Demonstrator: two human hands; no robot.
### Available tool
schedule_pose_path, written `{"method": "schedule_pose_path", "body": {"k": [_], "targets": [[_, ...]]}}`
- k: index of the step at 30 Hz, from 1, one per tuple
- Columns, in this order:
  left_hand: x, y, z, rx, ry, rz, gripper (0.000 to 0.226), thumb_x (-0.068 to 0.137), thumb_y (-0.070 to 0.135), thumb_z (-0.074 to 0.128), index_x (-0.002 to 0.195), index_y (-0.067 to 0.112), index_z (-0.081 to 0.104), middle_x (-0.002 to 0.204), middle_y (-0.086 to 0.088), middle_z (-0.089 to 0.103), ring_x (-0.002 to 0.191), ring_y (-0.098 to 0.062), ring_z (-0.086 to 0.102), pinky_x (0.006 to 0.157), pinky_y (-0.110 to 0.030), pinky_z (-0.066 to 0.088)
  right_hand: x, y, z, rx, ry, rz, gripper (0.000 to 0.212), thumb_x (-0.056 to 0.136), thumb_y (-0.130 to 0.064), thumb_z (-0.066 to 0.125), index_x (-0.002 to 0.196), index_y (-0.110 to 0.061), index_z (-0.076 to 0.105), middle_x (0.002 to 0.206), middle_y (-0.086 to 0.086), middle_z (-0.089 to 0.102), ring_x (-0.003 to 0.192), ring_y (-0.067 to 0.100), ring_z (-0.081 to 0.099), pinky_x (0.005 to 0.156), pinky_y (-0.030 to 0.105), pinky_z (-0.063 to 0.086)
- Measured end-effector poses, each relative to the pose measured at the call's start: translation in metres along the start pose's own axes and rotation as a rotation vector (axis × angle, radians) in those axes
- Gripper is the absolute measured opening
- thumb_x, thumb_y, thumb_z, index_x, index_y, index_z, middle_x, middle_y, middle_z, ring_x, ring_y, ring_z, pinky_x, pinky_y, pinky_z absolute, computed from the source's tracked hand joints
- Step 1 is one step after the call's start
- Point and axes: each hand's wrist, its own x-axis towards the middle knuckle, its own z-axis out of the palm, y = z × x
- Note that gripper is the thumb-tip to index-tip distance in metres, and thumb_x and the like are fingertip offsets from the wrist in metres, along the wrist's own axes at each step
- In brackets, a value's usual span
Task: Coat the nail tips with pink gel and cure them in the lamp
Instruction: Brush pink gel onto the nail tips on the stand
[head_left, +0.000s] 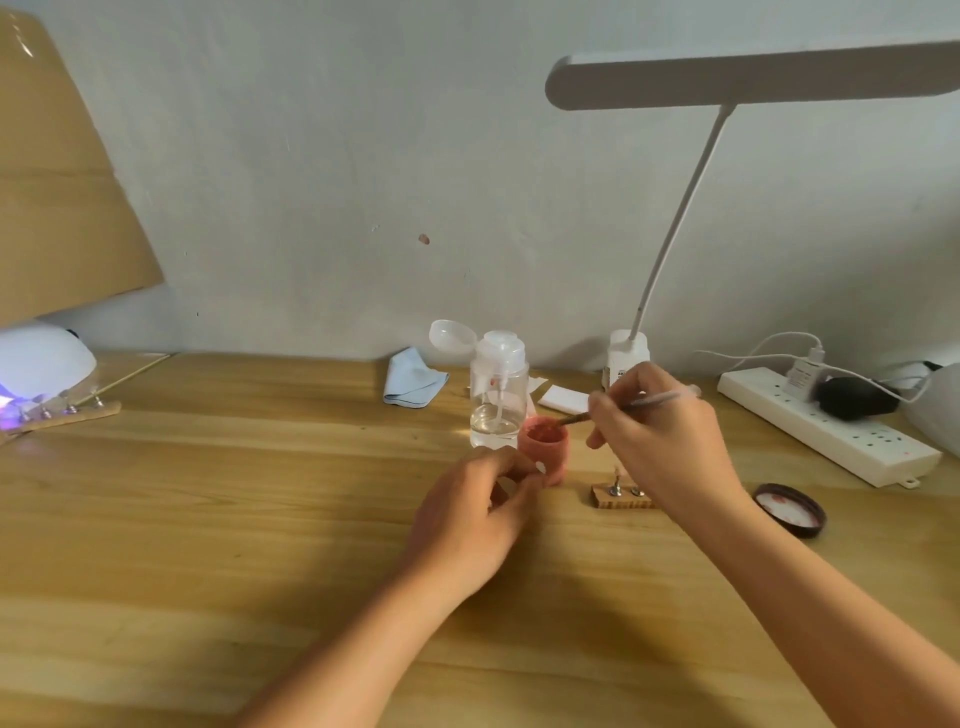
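Note:
A small open pink gel jar (544, 446) stands mid-table, and my left hand (480, 512) grips its lower part. My right hand (657, 428) pinches a thin brush (641, 402) whose bristle tip dips into the jar's mouth. Just under my right hand lies a small wooden holder (621, 496) with metal stands; what sits on them is hidden by the hand. At the far left a white curing lamp (44, 364) glows violet, with a wooden strip of nail tips (62, 413) at its opening.
A clear pump bottle (498, 392) with its cap flipped open stands right behind the jar. The jar's dark lid (789, 509) lies at the right. A power strip (831, 426), desk lamp (631, 353), blue cloth (413, 376) and white pads (563, 400) line the back.

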Motion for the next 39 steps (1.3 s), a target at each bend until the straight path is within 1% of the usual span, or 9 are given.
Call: {"method": "schedule_pose_path", "body": {"k": [3,6,10,14,19,25,30,37,39], "targets": [[0.0,-0.001,0.0,-0.033,-0.01,0.008,0.019,0.092,0.028,0.065,0.084,0.045,0.065,0.086,0.028,0.064,0.071,0.0,0.056,0.064,-0.024,0.044,-0.033,0.003,-0.01,0.349,0.047,-0.015,0.007,0.096,-0.017,0.054,0.091,-0.017,0.057,0.077,-0.001,0.075,0.062,0.019,0.064,0.052,0.025,0.052],[0.001,-0.002,0.001,-0.028,-0.05,0.008,0.023,0.089,0.024,0.068,0.085,0.047,0.065,0.089,0.032,0.065,0.07,-0.001,0.057,0.074,-0.031,0.052,-0.057,0.014,-0.014,0.547,-0.018,0.097,0.011,0.099,-0.012,0.051,0.097,-0.009,0.062,0.084,0.006,0.077,0.072,0.023,0.07,0.058,0.027,0.056],[0.002,-0.002,0.003,-0.011,-0.068,-0.002,0.023,0.087,0.024,0.07,0.087,0.047,0.064,0.087,0.034,0.065,0.064,0.0,0.055,0.071,-0.033,0.05,-0.06,0.023,-0.01,0.64,-0.072,0.232,0.017,0.094,-0.016,0.062,0.089,0.0,0.056,0.07,0.007,0.068,0.059,0.017,0.057,0.054,0.024,0.05],[0.001,-0.001,0.004,0.028,-0.075,0.005,0.021,0.088,0.025,0.069,0.089,0.044,0.062,0.086,0.03,0.066,0.057,-0.001,0.051,0.059,-0.026,0.039,-0.06,0.024,-0.004,0.65,-0.11,0.217,0.015,0.094,-0.014,0.063,0.088,-0.003,0.053,0.067,0.008,0.07,0.056,0.016,0.059,0.051,0.022,0.051],[-0.002,0.001,0.003,0.113,-0.105,0.023,0.012,0.088,0.033,0.068,0.089,0.04,0.06,0.063,0.03,0.058,0.051,-0.004,0.046,0.05,-0.022,0.028,-0.06,0.029,-0.001,0.605,-0.152,0.167,0.014,0.093,-0.006,0.062,0.086,0.002,0.053,0.071,0.01,0.072,0.06,0.014,0.063,0.054,0.021,0.053],[-0.001,0.0,0.003,0.086,-0.102,-0.018,0.013,0.086,0.032,0.072,0.085,0.04,0.061,0.05,0.023,0.053,0.046,-0.003,0.045,0.051,-0.024,0.031,-0.061,0.028,0.0,0.579,-0.185,0.139,0.016,0.091,0.002,0.061,0.084,0.01,0.049,0.066,0.012,0.07,0.054,0.012,0.058,0.051,0.018,0.048],[-0.001,0.001,0.002,0.094,-0.11,-0.011,0.013,0.086,0.029,0.073,0.083,0.037,0.062,0.055,0.035,0.054,0.045,0.001,0.045,0.051,-0.024,0.029,-0.06,0.027,0.002,0.486,-0.208,0.096,0.019,0.089,-0.004,0.066,0.084,0.007,0.052,0.07,0.012,0.073,0.053,0.009,0.058,0.052,0.022,0.047],[-0.001,0.003,0.001,0.104,-0.111,0.006,0.013,0.087,0.028,0.073,0.083,0.036,0.063,0.054,0.038,0.053,0.044,0.002,0.045,0.046,-0.015,0.025,-0.061,0.028,0.001,0.411,-0.182,0.07,0.018,0.088,-0.008,0.067,0.081,0.001,0.053,0.071,0.009,0.073,0.047,0.007,0.051,0.048,0.021,0.042],[-0.001,0.002,0.002,0.104,-0.109,0.015,0.013,0.087,0.027,0.073,0.083,0.035,0.063,0.054,0.038,0.053,0.043,0.0,0.044,0.046,-0.016,0.03,-0.062,0.029,0.001,0.407,-0.167,0.071,0.018,0.089,-0.009,0.066,0.08,0.0,0.053,0.07,0.009,0.073,0.046,0.009,0.05,0.047,0.02,0.041]]}}
